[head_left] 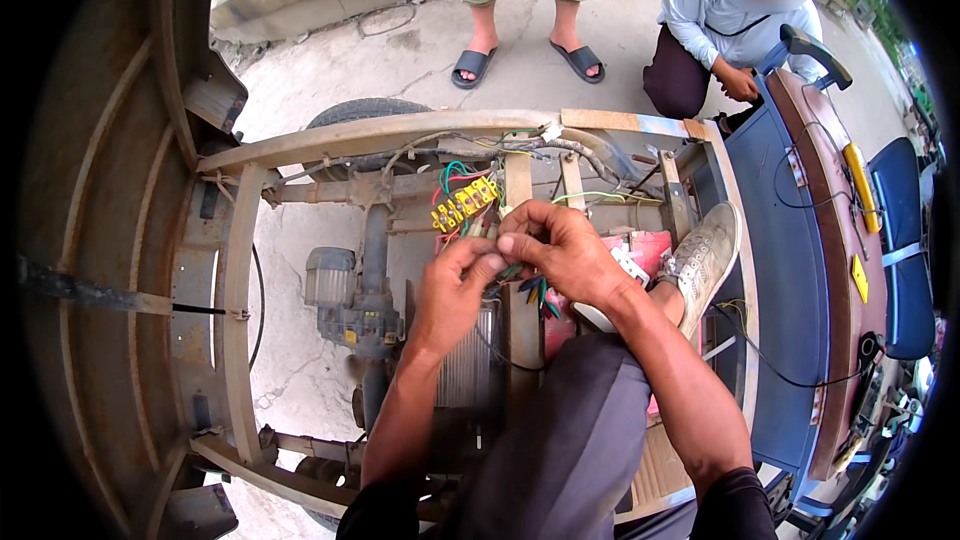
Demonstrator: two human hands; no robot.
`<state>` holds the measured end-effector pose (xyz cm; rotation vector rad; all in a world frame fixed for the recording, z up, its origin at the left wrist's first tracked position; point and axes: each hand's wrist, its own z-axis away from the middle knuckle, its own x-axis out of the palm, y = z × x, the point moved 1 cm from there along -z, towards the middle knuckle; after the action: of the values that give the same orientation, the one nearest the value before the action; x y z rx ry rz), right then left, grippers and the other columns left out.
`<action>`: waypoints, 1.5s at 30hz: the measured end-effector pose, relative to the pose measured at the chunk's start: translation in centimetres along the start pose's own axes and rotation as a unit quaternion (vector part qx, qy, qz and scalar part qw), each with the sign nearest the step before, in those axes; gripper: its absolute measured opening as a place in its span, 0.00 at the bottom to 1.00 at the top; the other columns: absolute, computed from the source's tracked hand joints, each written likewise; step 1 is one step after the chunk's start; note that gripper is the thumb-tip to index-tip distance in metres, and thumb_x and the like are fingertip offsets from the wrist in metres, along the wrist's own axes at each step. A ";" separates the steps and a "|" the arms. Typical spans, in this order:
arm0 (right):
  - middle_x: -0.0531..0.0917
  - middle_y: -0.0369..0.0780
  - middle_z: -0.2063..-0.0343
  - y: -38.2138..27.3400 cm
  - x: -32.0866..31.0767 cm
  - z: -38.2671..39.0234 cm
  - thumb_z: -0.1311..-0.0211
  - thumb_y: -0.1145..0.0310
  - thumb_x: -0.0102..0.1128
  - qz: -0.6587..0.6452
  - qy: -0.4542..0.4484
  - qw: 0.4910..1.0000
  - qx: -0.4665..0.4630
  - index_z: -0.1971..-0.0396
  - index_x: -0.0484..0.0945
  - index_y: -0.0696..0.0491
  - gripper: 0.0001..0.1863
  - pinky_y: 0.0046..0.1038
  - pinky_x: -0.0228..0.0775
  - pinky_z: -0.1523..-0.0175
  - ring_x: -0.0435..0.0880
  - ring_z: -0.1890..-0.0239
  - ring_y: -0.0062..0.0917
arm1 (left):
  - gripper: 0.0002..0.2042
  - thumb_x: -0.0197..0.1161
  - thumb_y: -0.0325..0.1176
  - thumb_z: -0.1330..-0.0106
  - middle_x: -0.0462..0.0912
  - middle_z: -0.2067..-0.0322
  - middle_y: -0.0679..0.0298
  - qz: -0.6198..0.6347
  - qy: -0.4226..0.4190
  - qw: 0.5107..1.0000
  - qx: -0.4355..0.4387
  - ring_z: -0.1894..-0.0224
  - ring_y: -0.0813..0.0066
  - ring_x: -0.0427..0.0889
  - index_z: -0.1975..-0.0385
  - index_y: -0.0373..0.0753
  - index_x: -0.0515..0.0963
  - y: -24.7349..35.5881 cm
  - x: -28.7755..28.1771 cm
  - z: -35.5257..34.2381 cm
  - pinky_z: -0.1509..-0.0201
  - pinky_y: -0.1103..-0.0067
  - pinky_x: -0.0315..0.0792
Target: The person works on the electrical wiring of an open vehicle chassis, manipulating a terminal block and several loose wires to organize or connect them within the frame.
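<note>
A small pinch is formed by each hand: the left hand (450,292) and the right hand (577,252) are brought together with their fingertips almost touching, each grip narrowed to thumb and forefinger. A green wire (509,271) appears to be held between them, though its end is covered by the fingers, and how much is taken by each grip cannot be told.

The relation that seems to matter most is to the yellow terminal block (465,203), which is placed just ahead and slightly left of the joined grips. Its long axis is slanted, from a near-left end in front of the left hand to a far-right end ahead of the right fingertips; neither hand is clearly nearer. A bunch of coloured wire ends (541,296) is hung just behind and right of the pinch.

Beyond the block, the way ahead is bounded by the metal frame rail (400,137). On the right, room is narrowed by a red package (652,248) and a shoe (708,265); behind, by the raised knee (590,380). More open room is left to the left of the grips, above the motor (352,305).
</note>
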<state>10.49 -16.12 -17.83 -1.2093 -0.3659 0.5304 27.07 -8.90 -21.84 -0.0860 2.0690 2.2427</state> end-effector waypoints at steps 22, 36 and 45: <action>0.87 0.39 0.67 1.7 -3.3 -0.7 0.36 0.77 0.62 -0.027 0.185 0.980 -0.065 0.56 0.81 0.60 0.09 0.23 0.77 0.62 0.84 0.65 0.19 | 0.11 0.58 0.24 0.32 0.82 0.61 0.61 0.194 0.142 0.969 0.056 0.57 0.77 0.80 0.51 0.32 0.73 -2.6 -1.9 -0.1 0.46 0.79 0.71; 0.87 0.44 0.68 2.9 -2.6 -0.7 0.43 0.66 0.71 0.295 0.114 0.948 -0.024 0.52 0.80 0.60 0.21 0.35 0.77 0.52 0.86 0.64 0.34 | 0.19 0.67 0.21 0.37 0.82 0.62 0.60 0.230 0.173 0.956 0.055 0.58 0.72 0.81 0.48 0.32 0.70 -2.9 -1.8 -0.7 0.46 0.73 0.75; 0.83 0.40 0.75 4.1 -3.7 -1.0 0.47 0.74 0.68 0.257 0.076 0.963 0.020 0.60 0.77 0.62 0.15 0.29 0.76 0.61 0.84 0.70 0.25 | 0.10 0.67 0.24 0.35 0.82 0.63 0.60 0.210 0.160 0.963 0.052 0.60 0.74 0.81 0.57 0.34 0.74 -3.7 -2.0 -0.8 0.47 0.75 0.74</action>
<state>7.18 -17.91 -22.02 -1.2983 0.0984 0.8801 29.46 -9.51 -25.38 -0.0018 2.5820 2.4815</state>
